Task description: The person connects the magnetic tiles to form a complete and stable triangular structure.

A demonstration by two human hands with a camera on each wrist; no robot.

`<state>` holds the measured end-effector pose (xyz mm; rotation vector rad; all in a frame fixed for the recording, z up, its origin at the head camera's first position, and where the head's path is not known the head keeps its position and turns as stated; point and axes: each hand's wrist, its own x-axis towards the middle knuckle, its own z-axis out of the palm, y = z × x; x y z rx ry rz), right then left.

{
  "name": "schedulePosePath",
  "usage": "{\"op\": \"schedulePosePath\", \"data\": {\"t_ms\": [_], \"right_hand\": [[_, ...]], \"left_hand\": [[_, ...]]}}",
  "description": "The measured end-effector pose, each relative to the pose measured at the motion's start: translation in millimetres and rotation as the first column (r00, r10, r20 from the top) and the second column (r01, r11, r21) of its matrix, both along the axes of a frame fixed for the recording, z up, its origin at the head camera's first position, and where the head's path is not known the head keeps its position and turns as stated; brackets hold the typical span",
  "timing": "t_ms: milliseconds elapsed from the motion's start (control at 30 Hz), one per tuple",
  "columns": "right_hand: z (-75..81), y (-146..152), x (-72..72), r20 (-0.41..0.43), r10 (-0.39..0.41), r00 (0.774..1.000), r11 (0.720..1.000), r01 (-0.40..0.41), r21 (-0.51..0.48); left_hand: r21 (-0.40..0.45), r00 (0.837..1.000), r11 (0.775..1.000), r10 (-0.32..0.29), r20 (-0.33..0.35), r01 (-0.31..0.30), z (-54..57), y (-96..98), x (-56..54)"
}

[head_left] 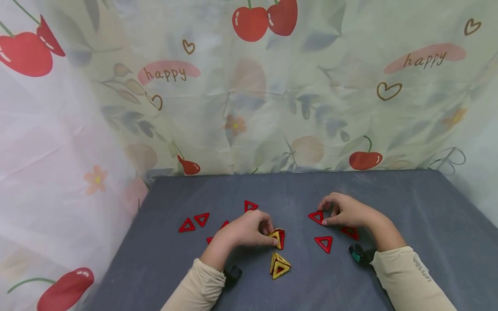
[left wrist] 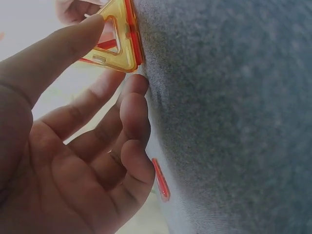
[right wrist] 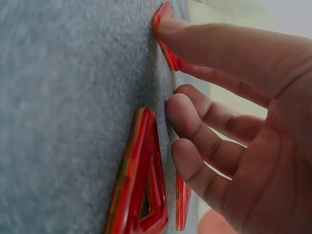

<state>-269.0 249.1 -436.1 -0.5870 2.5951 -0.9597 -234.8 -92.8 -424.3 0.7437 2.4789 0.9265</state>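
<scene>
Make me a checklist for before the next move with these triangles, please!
1. Left grip holding the yellow-and-red piece: ok, thumb on a yellow side.
2. Right grip holding a red triangle: ok, pinched.
3. That triangle lifted clear of the grey table: cannot tell, it's very close.
4. Yellow pyramid clear of both hands: ok, neither touches it.
5. Red triangles on the left all fully showing in the head view: not ok, the left hand and arm partly hide some.

Red triangle (head_left: 209, 239) — mostly behind left wrist (head_left: 218, 251)
</scene>
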Motion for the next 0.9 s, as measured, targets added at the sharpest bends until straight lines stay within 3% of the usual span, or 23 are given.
{"op": "schedulePosePath", "data": {"t_ms": [267,533,900], "right_hand": [[3.2,-11,3.6,-0.027,-0.004,1.0,0.996,0.006,0.086],[7.9,-25,9.5,-0.02,0.008,1.0,0.994,-0.006,0.11],[7.5,-42,13.7,-0.026,0.086,0.996,0.988,-0.082,0.127]], "left_hand": [[-0.002,1.0,1.0,-0.003,0.015,0.003,-2.0,-0.3,-0.1],[0.015,0.998,1.0,-0.024,0.056,0.023,-3.2,-1.3,-1.0],[0.053,0.99,0.997,-0.062,0.13,0.056,-11.2,-7.8,-6.7]]}}
